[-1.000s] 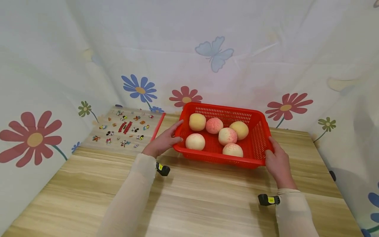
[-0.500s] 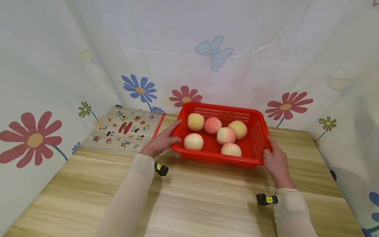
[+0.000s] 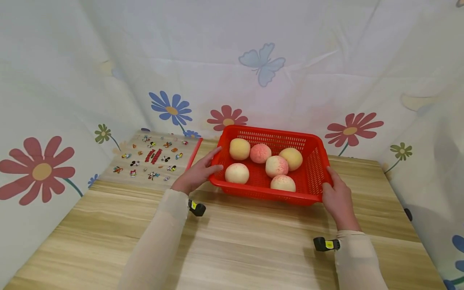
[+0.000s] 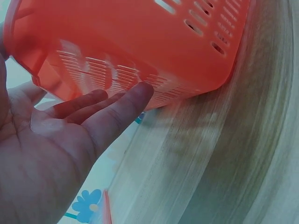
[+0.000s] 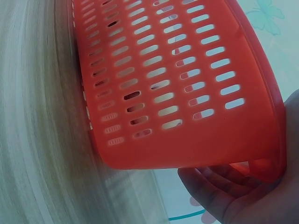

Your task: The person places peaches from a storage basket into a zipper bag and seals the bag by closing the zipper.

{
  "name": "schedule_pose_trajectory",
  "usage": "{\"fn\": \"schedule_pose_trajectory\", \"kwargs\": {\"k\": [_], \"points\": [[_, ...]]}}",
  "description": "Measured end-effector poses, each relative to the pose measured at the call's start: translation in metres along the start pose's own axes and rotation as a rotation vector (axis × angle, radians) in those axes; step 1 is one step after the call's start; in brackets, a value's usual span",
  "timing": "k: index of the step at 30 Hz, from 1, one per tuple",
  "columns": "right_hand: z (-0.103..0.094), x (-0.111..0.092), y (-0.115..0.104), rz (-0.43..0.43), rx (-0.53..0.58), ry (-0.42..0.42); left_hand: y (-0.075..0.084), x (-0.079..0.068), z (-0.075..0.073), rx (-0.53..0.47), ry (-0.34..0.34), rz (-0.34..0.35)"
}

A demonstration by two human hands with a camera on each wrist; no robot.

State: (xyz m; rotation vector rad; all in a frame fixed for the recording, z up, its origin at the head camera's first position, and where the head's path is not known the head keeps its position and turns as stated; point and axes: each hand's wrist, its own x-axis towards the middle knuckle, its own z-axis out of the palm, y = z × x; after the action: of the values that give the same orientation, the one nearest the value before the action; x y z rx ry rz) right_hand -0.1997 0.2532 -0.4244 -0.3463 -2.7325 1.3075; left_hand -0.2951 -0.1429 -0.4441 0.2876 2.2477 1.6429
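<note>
A red plastic basket point(image 3: 264, 193) with slotted walls stands near the back of the wooden table. Several peaches lie inside, among them a yellow peach point(image 3: 239, 149), a pink peach point(image 3: 260, 153) and a pale peach point(image 3: 237, 173). My left hand point(image 3: 195, 174) holds the basket's left end, thumb at the rim; in the left wrist view its fingers point(image 4: 124, 105) reach under the rim along the outer wall. At the opposite end, my right hand point(image 3: 338, 199) grips the rim, with its fingers point(image 5: 205, 186) tucked below in the right wrist view.
Left of the basket lies a clear sheet or pouch point(image 3: 145, 177) printed with small cartoon figures, with a red strip point(image 3: 194, 153) along its right edge. Flower-printed cloth point(image 3: 308, 92) hangs behind and at both sides of the wooden table point(image 3: 253, 249).
Over the second, the basket with its peaches and both hands has shifted slightly to the left. During the last half second they stay almost still.
</note>
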Motion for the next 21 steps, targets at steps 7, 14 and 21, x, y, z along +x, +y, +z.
{"fn": "schedule_pose_trajectory", "kwargs": {"k": [7,14,21], "points": [[0.000,-0.001,0.000,-0.006,0.007,-0.003,-0.003,-0.002,-0.005,-0.042,0.039,-0.020],[0.000,-0.001,-0.001,-0.010,0.001,0.005,-0.010,0.000,-0.016,-0.074,0.133,-0.022],[0.000,0.000,0.000,-0.003,0.011,0.002,-0.016,0.001,-0.025,-0.030,0.223,-0.010]]}}
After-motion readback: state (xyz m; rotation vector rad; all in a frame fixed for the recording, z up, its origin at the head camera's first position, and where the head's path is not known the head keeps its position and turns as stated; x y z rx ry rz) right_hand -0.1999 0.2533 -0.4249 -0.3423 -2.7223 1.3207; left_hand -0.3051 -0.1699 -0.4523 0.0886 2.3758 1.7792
